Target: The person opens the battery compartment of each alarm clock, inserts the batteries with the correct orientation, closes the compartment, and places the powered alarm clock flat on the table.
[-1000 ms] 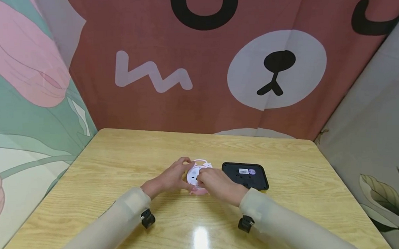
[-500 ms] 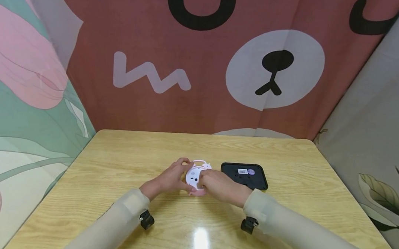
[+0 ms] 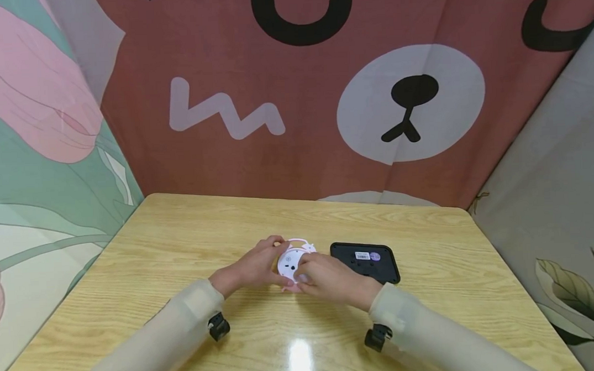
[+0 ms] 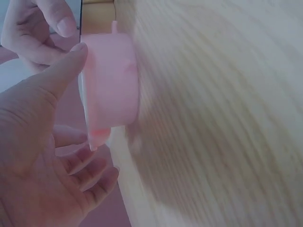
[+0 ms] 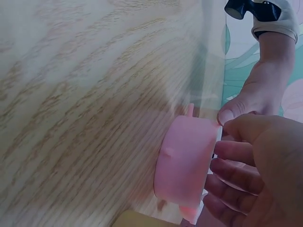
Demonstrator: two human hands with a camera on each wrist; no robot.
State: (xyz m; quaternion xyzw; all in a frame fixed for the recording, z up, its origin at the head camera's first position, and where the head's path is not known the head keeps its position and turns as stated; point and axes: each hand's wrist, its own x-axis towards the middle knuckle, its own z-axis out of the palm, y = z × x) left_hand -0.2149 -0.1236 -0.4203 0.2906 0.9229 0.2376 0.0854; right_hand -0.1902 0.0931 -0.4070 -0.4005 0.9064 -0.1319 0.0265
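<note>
A small pink alarm clock lies face down on the wooden table, its white back up and its thin handle toward the far side. Small dark knobs show on that back. My left hand grips the left edge of the clock, thumb on the near rim and fingers at the far rim. Over the right part of the back, my right hand bends its fingers, and its thumb touches the rim of the clock in the right wrist view. What lies under those fingers is partly hidden.
A black rectangular device with a white label and a round purple sticker lies just right of the clock, behind my right hand. The wooden table ends at a bear-printed curtain at the back.
My right hand has drawn slightly right and nearer, its fingers loosening a little from the clock's back. My left hand stays at the clock's edge, and the black device has not moved.
</note>
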